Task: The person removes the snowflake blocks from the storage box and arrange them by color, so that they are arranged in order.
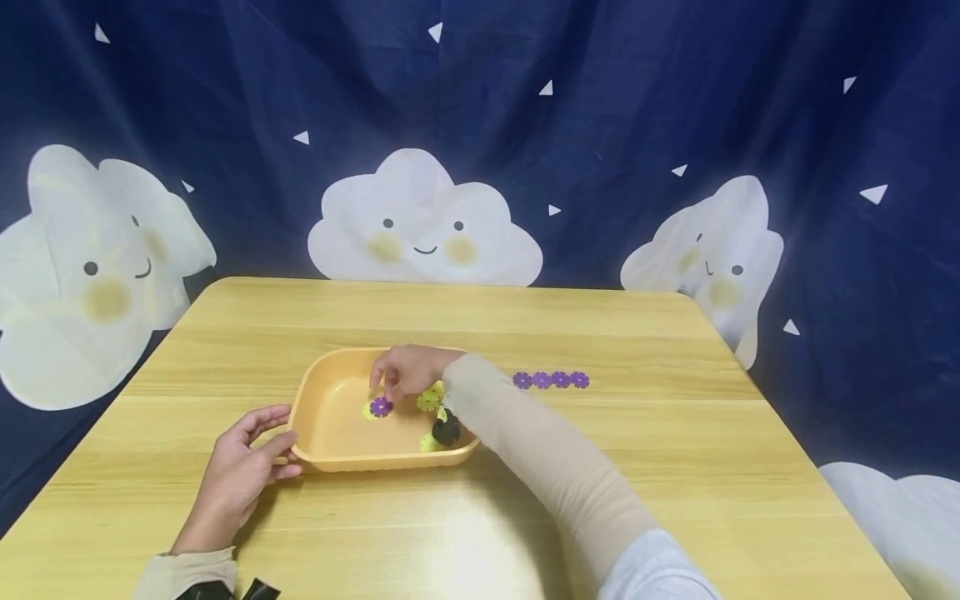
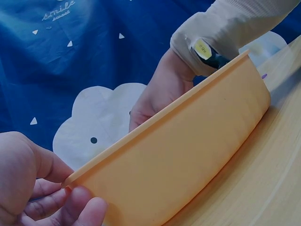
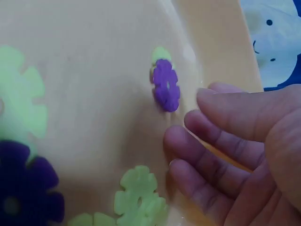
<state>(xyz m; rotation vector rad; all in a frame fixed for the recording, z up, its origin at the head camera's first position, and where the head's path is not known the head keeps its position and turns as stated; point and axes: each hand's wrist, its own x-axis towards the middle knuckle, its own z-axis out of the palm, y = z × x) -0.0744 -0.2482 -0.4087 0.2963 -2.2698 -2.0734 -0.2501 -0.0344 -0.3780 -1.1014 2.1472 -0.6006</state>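
In the head view my left hand [image 1: 240, 467] grips the near-left side of an orange plastic tray [image 1: 318, 454]. The left wrist view shows the thumb and fingers of this hand [image 2: 44, 183] pinching the tray's rim. My right hand [image 1: 408, 369] reaches into the tray, its fingers loosely bent and holding nothing. Close to its fingertips, a purple flower-shaped disc [image 3: 166, 85] lies partly over a yellow-green one [image 3: 161, 54]. More yellow-green discs [image 3: 140, 193] and a dark purple disc [image 3: 28, 186] lie in the tray; the right wrist view cuts some off.
To the right of the tray, several purple discs [image 1: 551, 380] form a straight row on the wooden table [image 1: 675, 433]. A small black device [image 1: 447, 429] sits at my right wrist, covering part of the tray. Behind the table hangs a dark blue cloth [image 1: 480, 100] with clouds.
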